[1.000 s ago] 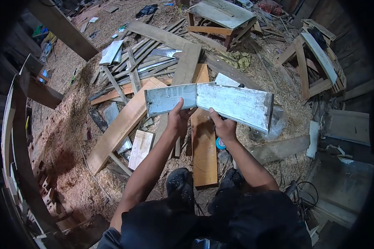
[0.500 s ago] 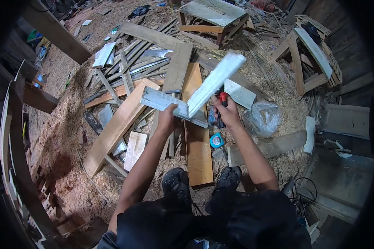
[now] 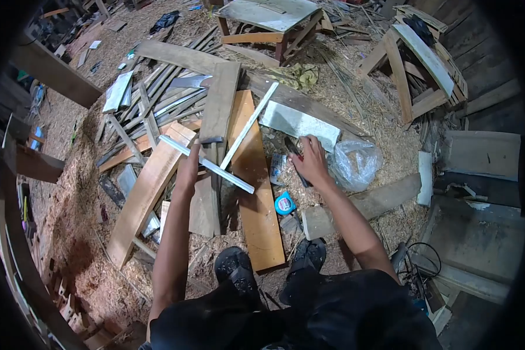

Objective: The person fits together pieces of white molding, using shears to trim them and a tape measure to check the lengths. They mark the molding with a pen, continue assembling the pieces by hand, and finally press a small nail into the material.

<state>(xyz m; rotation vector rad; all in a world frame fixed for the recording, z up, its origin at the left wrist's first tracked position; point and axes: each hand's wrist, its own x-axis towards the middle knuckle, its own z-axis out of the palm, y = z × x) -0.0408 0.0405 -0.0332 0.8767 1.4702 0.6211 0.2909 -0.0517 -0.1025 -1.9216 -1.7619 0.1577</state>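
Two narrow white boards, joined at an angle [image 3: 227, 172], are in my left hand [image 3: 189, 169], its thumb and fingers around the lower board. The other board slants up to the right. My right hand [image 3: 314, 162] is low near the ground with its fingers extended. Against its thumb lies a dark tool with a red part [image 3: 297, 157]. A blue tape measure [image 3: 284, 203] rests below that hand. Beneath the joined boards are an orange-brown plank [image 3: 255, 204] and a hammer head [image 3: 210, 140].
A clear plastic bag [image 3: 357, 165] and a white board [image 3: 300, 123] lie beside my right hand. A handsaw [image 3: 189, 81] rests on piled wood strips. Small wooden tables [image 3: 268, 16] stand farther back. Sawdust covers the ground.
The joined boards have turned edge-on and moved lower left. My right hand has gone down and let go of the red-and-black tool. The view has shifted slightly.
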